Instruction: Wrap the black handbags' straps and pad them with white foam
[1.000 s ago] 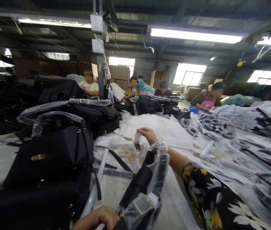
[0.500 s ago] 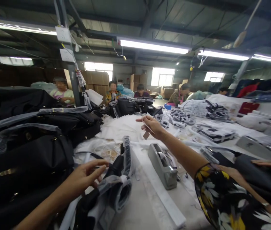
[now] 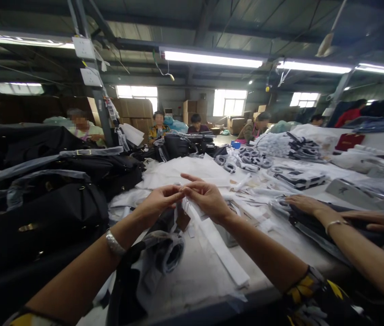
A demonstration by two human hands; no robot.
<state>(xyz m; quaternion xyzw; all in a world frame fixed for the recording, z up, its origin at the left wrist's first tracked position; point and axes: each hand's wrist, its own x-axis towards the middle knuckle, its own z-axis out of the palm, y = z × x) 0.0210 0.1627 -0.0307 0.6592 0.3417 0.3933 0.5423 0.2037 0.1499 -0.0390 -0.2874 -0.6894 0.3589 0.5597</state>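
Observation:
My left hand (image 3: 158, 202) and my right hand (image 3: 208, 199) meet over the middle of the table, fingertips pinched together. Between them they hold the thin string of a small brown hang tag (image 3: 183, 218), which dangles just below. My right index finger points out to the left. Under the hands lies a black bag (image 3: 127, 271) with a rolled strap (image 3: 172, 253) wrapped in clear plastic. The grey tape dispenser (image 3: 230, 237) is mostly hidden behind my right forearm. Where the string ends is too small to make out.
Black bags (image 3: 59, 222) are piled on the left. White sheets (image 3: 185, 170) and rolled straps (image 3: 246, 158) cover the table's far part. At right, a co-worker's hands (image 3: 309, 206) rest on a dark bag (image 3: 358, 222). Several people sit beyond the table.
My right hand has come back toward me with the tag. My left hand has risen to meet it and pinches too. The co-worker's hand has moved farther over the dark bag.

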